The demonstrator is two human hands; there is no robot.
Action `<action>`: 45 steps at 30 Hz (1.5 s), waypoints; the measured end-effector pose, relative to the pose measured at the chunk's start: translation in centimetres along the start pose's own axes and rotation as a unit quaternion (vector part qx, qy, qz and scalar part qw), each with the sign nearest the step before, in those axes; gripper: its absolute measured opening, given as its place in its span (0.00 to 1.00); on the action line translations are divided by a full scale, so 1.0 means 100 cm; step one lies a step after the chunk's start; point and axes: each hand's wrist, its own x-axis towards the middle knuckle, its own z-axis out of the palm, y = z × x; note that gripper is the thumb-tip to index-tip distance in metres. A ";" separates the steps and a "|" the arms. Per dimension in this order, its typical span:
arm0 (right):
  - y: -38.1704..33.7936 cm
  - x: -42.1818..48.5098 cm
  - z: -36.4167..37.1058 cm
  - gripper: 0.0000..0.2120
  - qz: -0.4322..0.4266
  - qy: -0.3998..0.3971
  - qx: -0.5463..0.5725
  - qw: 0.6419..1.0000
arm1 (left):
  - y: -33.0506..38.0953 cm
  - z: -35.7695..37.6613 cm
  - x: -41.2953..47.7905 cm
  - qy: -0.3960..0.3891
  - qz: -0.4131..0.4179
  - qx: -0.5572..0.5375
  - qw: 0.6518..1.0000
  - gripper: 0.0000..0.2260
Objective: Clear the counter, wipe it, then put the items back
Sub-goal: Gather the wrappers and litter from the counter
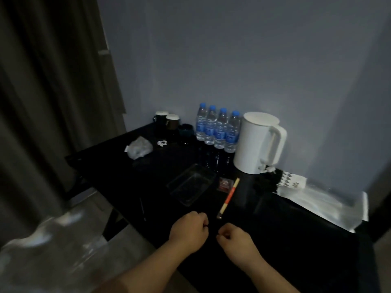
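Now | left hand (188, 231), right hand (234, 242) curled, nothing seen held, over front of surface (118, 176) | bottles (218, 127), kettle (256, 142), cups (167, 120), tray (190, 185) uncleared | best: near tray first; kettle by handle, upright.

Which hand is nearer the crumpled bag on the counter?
Left. The left hand is near the front of the counter, with the bag beyond it and to its left; the right hand sits farther right, beside the left.
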 end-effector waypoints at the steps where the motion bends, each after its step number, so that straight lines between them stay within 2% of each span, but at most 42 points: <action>1: -0.008 0.008 0.006 0.01 -0.001 0.001 0.002 1.000 | -0.011 -0.004 0.003 0.002 -0.003 -0.005 1.000 0.12; 7: -0.052 0.065 0.032 0.10 -0.039 -0.020 0.011 0.999 | -0.066 -0.026 0.040 0.023 -0.023 -0.025 0.999 0.13; 14: -0.105 0.165 0.041 0.08 -0.059 -0.004 0.055 0.997 | -0.123 -0.067 0.123 0.045 -0.033 -0.031 0.998 0.13; 21: -0.150 0.239 0.054 0.11 -0.064 -0.007 0.058 0.996 | -0.178 -0.101 0.199 0.091 -0.047 -0.026 0.994 0.12; 27: -0.176 0.292 0.081 0.10 -0.042 -0.002 0.047 0.998 | -0.238 -0.122 0.256 0.133 -0.045 0.053 0.989 0.19; 32: -0.205 0.330 0.101 0.12 -0.001 0.020 0.055 0.998 | -0.299 -0.138 0.306 0.069 -0.042 0.120 0.990 0.29; 37: -0.238 0.359 0.133 0.13 0.051 0.040 0.033 0.997 | -0.347 -0.149 0.348 -0.022 0.009 0.145 0.989 0.33; 40: -0.252 0.369 0.148 0.14 0.083 0.053 0.028 0.995 | -0.365 -0.148 0.362 -0.066 0.043 0.158 0.984 0.31; 45: -0.263 0.382 0.157 0.13 0.106 0.063 0.027 0.992 | -0.382 -0.140 0.377 -0.123 0.146 0.192 0.962 0.25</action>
